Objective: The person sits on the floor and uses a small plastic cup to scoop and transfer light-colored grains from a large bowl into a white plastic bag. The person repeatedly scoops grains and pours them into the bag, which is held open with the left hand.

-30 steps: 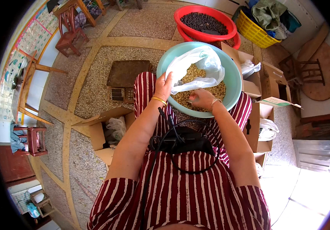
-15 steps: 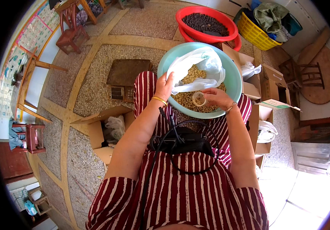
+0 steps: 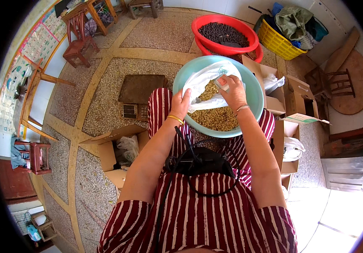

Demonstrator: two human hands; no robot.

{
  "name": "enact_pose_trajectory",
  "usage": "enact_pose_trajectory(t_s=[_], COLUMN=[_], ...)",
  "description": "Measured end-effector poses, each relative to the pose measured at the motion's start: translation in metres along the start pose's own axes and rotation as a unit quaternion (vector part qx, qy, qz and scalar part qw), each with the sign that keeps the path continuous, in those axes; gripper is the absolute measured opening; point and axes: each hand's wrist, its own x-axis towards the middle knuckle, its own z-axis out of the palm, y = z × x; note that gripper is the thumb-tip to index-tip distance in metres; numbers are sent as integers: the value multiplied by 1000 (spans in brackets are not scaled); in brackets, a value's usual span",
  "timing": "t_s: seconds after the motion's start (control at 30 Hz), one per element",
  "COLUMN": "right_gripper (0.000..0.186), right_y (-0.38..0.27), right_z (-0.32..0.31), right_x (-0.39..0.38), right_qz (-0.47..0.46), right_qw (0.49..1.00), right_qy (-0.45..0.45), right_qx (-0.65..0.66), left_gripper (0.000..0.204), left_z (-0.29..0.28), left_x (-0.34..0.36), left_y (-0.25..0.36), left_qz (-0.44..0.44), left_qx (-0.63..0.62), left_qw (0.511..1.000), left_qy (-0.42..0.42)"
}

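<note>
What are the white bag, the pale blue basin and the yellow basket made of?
White bag: probably thin, translucent plastic film, judging by its crumpled folds. Pale blue basin: apparently smooth plastic, given its even colour. Yellow basket: likely rigid plastic; its openwork sides look moulded, finish unclear.

The way over the blue basin (image 3: pixel 254 98) at far left is free, but a carton (image 3: pixel 275 105) crowds its right.

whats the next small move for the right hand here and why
Probably tip the small cup fully over the opening of the white bag and let anything in it drop. The right hand has the cup at that opening, the left hand grips the bag's edge, and pale kernels lie inside. The cup's contents can't be made out.
</note>
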Motion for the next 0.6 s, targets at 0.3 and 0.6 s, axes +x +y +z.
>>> enact_pose_trajectory(t_s=[0.3,0.6], right_gripper=[52,39], right_y=[-7,-8], right_z=[-10,-25], right_x=[5,-37], right_qz=[-74,143], right_qw=[992,958], right_qy=[92,-130], right_qx=[-51,210], left_gripper=[34,35], left_z=[3,2], left_x=[0,1], left_y=[-5,-7], left_qz=[14,-10], left_qx=[-25,-11], left_qw=[1000,1000], left_qy=[11,-3])
